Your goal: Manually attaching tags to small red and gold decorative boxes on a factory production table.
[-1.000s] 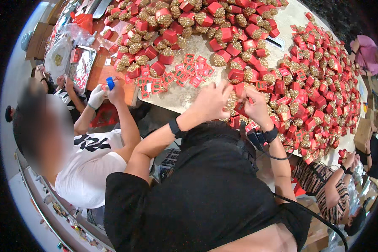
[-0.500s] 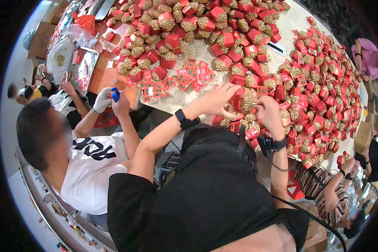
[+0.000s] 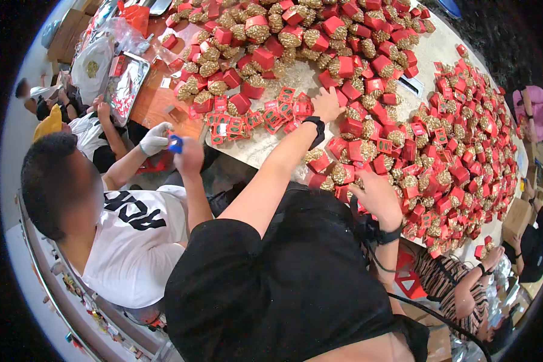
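Observation:
My left hand (image 3: 327, 106) stretches forward to the near edge of the far pile of gold-beaded ornaments with red bases (image 3: 263, 58). Its fingers are spread at a red base there, and I see nothing held in them. Closer to me, my right hand (image 3: 378, 196) is palm down over the near pile of the same ornaments (image 3: 440, 175). Its thumb stands apart from the fingers, and the hand appears not to hold anything. Small red tags with dark green ovals (image 3: 235, 127) lie in a heap left of my left hand.
On my left a person in a white shirt (image 3: 139, 223) holds a small blue object (image 3: 175, 143). A metal tray (image 3: 130, 84) and plastic bags (image 3: 93, 66) are at the far left. Other people stand along the right side, by cardboard boxes (image 3: 517, 217).
Both hands have parted from the gold-beaded ornament they held together, which is now among the near pile. My left hand has moved forward to the far pile; my right has lowered slightly.

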`<state>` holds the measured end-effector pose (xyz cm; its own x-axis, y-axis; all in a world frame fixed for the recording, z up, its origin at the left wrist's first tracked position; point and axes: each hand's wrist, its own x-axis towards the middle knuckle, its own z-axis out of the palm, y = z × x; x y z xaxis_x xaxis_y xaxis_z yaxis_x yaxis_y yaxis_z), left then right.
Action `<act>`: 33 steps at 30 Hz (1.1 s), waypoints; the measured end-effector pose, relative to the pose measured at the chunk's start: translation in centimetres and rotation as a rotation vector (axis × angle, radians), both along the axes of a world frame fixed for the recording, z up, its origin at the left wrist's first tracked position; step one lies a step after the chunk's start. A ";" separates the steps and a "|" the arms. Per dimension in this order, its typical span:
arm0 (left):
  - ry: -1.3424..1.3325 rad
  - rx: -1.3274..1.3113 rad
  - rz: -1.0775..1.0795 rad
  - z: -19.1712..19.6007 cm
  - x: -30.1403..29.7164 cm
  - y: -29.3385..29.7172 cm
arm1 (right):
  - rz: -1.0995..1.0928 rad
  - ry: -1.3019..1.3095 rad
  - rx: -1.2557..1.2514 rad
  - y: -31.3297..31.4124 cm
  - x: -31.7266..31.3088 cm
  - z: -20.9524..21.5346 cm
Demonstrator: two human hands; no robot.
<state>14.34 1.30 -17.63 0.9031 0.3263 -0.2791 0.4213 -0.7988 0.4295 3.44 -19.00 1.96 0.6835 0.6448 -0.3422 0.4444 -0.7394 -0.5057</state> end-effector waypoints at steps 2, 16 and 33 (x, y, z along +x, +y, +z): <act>-0.090 -0.101 0.039 -0.5 -0.4 0.7 | 0.021 0.036 -0.030 0.7 1.1 -3.6; -0.574 -0.830 0.502 6.1 -15.2 8.4 | 0.100 -0.174 0.489 19.8 10.9 -21.0; -0.356 -0.574 0.103 9.4 -15.3 5.2 | -1.167 1.473 1.403 11.5 5.2 -15.8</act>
